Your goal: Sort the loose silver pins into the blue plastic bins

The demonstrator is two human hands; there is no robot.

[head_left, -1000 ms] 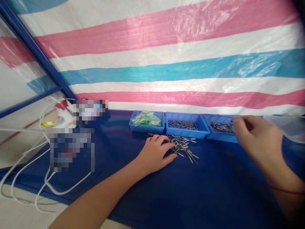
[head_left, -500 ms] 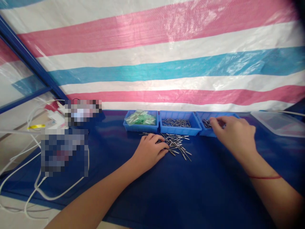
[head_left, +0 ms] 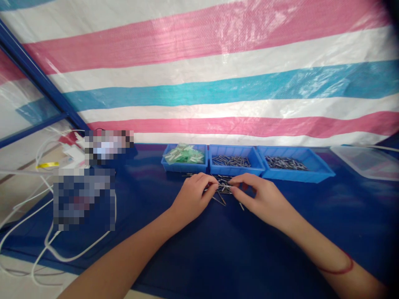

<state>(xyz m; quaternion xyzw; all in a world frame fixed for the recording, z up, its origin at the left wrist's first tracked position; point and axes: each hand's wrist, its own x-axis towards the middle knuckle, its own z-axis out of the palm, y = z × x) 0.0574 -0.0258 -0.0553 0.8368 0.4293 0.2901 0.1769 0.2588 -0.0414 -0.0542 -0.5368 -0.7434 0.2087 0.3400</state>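
My left hand (head_left: 193, 194) is over the left side of a pile of thin metal pins (head_left: 222, 192) on the blue table, thumb and forefinger pinched at the end of a metal pin. From the right, my right hand (head_left: 264, 197) pinches the other end of what looks like the same pin, just above the pile. Behind the pile stand three blue bins: one with green and clear pieces (head_left: 184, 154), a middle bin (head_left: 237, 169) and a right bin (head_left: 314, 173), both holding small metal parts.
A clear plastic lid or tray (head_left: 364, 164) lies at the right back. White cables (head_left: 77, 257) and blurred items occupy the left side of the blue table (head_left: 237, 257). A striped sheet (head_left: 199, 95) hangs behind.
My right hand has moved left and down from the right bin to the pile, leaving that bin uncovered. My left hand's thumb and forefinger have come together.
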